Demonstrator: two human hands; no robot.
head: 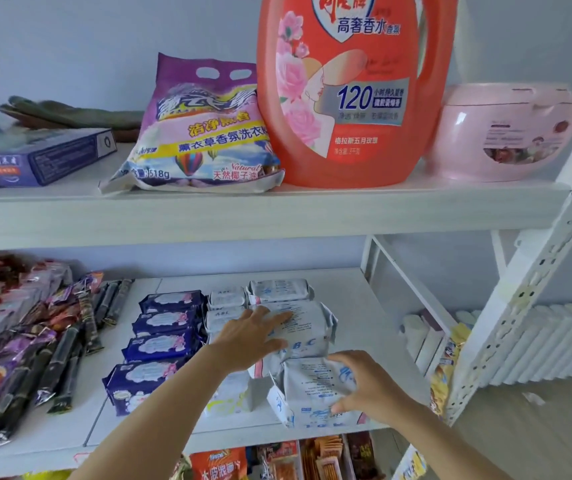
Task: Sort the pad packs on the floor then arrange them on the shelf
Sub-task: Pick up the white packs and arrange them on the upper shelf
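Observation:
On the middle shelf (353,299) the pad packs lie in rows. Several dark blue packs (160,344) form the left row, small white packs (226,296) the middle one, and larger white-grey packs (279,289) the right one. My left hand (250,336) lies flat, fingers spread, on a large white-grey pack (308,329) in the right row. My right hand (369,382) grips the right side of the front white-grey pack (312,389) at the shelf's front edge. A small white pack with yellow print (229,396) lies below my left forearm.
Dark snack packets (52,355) crowd the shelf's left part. The upper shelf holds a blue box (42,157), a purple detergent bag (201,133), a red detergent jug (346,84) and a pink bowl (506,133). A perforated white upright (533,282) stands right; a radiator (551,341) behind it.

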